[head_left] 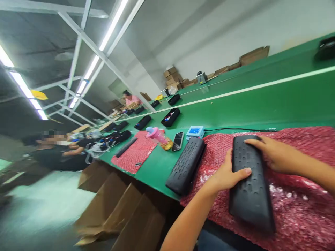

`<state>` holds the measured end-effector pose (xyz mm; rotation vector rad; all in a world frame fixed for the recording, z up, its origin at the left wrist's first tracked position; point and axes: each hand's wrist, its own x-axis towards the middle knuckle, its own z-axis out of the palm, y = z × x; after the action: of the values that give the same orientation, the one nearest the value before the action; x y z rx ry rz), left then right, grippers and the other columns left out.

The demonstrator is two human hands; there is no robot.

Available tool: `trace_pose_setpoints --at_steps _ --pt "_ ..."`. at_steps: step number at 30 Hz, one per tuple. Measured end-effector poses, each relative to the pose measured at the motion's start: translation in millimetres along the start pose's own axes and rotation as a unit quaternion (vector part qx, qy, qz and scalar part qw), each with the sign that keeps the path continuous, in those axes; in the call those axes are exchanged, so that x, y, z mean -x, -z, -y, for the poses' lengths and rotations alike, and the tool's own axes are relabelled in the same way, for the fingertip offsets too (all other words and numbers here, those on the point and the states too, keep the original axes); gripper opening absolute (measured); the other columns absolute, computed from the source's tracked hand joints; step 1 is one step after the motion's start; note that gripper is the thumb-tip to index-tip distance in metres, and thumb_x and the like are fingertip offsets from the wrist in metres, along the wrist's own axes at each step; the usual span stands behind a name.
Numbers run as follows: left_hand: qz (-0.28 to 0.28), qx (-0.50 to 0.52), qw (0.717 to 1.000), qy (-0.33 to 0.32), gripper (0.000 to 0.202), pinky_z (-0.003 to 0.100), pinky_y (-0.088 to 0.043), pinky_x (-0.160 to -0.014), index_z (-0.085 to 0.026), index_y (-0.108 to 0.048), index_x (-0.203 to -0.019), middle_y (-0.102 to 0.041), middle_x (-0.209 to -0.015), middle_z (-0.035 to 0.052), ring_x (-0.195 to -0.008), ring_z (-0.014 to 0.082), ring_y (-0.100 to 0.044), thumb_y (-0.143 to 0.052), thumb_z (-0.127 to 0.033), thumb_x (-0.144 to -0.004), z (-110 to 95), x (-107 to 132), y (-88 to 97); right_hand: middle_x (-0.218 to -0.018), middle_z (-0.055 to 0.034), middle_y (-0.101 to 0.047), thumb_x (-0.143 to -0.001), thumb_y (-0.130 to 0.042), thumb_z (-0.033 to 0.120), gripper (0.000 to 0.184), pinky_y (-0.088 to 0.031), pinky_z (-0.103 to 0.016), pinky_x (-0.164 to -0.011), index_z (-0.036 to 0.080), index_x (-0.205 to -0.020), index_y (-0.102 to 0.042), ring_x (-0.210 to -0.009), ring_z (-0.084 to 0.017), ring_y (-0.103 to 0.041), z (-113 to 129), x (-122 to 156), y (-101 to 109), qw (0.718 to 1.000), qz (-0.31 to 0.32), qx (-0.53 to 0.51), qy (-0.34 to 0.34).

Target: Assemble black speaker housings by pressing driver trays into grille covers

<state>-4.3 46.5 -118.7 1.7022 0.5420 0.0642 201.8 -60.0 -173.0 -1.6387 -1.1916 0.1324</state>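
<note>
A long black plastic housing with rows of oval dimples (248, 198) is gripped between both my hands over pink bubble wrap (295, 216). My left hand (230, 174) holds its left side, thumb across the dimpled top. At its far right edge, my right hand (269, 153) grips with the fingers curled over; some fingertips are hidden. A second black dimpled housing (185, 165) lies just left of the bubble wrap, touched by neither hand. Behind it sits a small light-blue box with a screen (195, 131), a black cable running off to the right.
A phone (178, 141) and a pink-lidded bottle (161, 137) stand left of the blue box on the green bench (154, 170). Several black housings line the green conveyor (235, 103). Cardboard boxes (125, 209) are below the bench edge. Co-workers sit farther along at left.
</note>
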Motion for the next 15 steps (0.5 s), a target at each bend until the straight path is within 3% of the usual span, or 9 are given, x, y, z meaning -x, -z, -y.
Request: trace_pose_setpoints --at_steps 1,2,4,6,8,11,13,15 --pt "-0.006 0.029 0.999 -0.012 0.096 0.041 -0.037 -0.1 -0.017 -0.021 -0.138 -0.044 -0.132 0.0154 -0.119 0.0274 -0.046 -0.074 -0.042 -0.062 0 -7 -3.1 -0.108 -0.0113 -0.063 -0.046 -0.056 0.001 0.067 -0.044 -0.041 -0.083 0.025 -0.107 -0.066 -0.091 -0.025 -0.06 6 -2 0 0.994 0.057 -0.087 -0.02" --pt "-0.014 0.065 0.998 -0.021 0.101 0.041 -0.037 -0.1 -0.017 -0.02 -0.137 -0.045 -0.132 0.0147 -0.118 0.0275 -0.047 -0.078 -0.039 -0.057 1 -12 -4.2 -0.112 -0.0085 -0.061 -0.046 -0.057 0.004 0.07 -0.04 -0.043 -0.092 0.026 -0.112 -0.063 -0.101 -0.026 -0.056 11 -4 -1 0.991 0.069 -0.107 -0.026" --pt "-0.018 0.157 0.987 -0.012 0.104 0.04 -0.042 -0.093 -0.02 -0.018 -0.135 -0.052 -0.123 0.0123 -0.109 0.0268 -0.054 -0.08 -0.035 -0.053 7 -18 -2.0 -0.118 -0.0063 -0.056 -0.045 -0.062 0.009 0.069 -0.033 -0.044 -0.102 0.025 -0.112 -0.06 -0.113 -0.026 -0.049 14 -5 -9 0.986 0.024 -0.153 -0.066" --pt "-0.019 0.242 0.97 0.004 0.101 0.041 -0.047 -0.083 -0.025 -0.017 -0.134 -0.058 -0.115 0.0093 -0.095 0.0263 -0.061 -0.078 -0.035 -0.054 17 -18 3.2 -0.121 -0.009 -0.051 -0.054 -0.064 0.023 0.066 -0.037 -0.047 -0.098 0.024 -0.119 -0.052 -0.11 -0.026 -0.049 11 -4 -22 0.977 -0.048 -0.173 -0.119" --pt "-0.028 0.291 0.956 -0.007 0.099 0.04 -0.048 -0.077 -0.026 -0.02 -0.133 -0.06 -0.109 0.0083 -0.087 0.0266 -0.063 -0.077 -0.039 -0.053 27 -15 7.8 -0.109 -0.011 -0.056 -0.068 -0.056 0.039 0.055 -0.046 -0.051 -0.085 0.022 -0.12 -0.048 -0.096 -0.026 -0.057 11 0 -38 0.956 -0.085 -0.218 -0.178" --pt "-0.048 0.316 0.947 -0.036 0.101 0.04 -0.049 -0.077 -0.027 -0.023 -0.135 -0.061 -0.108 0.0081 -0.089 0.0284 -0.063 -0.075 -0.046 -0.051 35 -11 10.3 -0.095 -0.0084 -0.062 -0.075 -0.053 0.049 0.047 -0.051 -0.046 -0.074 0.025 -0.116 -0.051 -0.084 -0.025 -0.063 22 7 -57 0.922 -0.072 -0.31 -0.22" --pt "-0.041 0.327 0.943 -0.051 0.104 0.041 -0.049 -0.077 -0.029 -0.019 -0.136 -0.061 -0.109 0.0077 -0.092 0.0291 -0.062 -0.075 -0.046 -0.051 30 -11 9.2 -0.102 -0.0059 -0.063 -0.076 -0.054 0.052 0.052 -0.052 -0.043 -0.074 0.032 -0.123 -0.047 -0.087 -0.024 -0.063 34 8 -59 0.902 -0.065 -0.364 -0.224" --pt "-0.016 0.336 0.939 -0.071 0.106 0.041 -0.049 -0.078 -0.03 -0.016 -0.137 -0.06 -0.112 0.0073 -0.094 0.0291 -0.062 -0.076 -0.043 -0.05 18 -17 7.5 -0.112 -0.0036 -0.061 -0.077 -0.054 0.055 0.063 -0.052 -0.042 -0.077 0.038 -0.133 -0.034 -0.092 -0.023 -0.063 45 5 -52 0.885 -0.08 -0.401 -0.223"
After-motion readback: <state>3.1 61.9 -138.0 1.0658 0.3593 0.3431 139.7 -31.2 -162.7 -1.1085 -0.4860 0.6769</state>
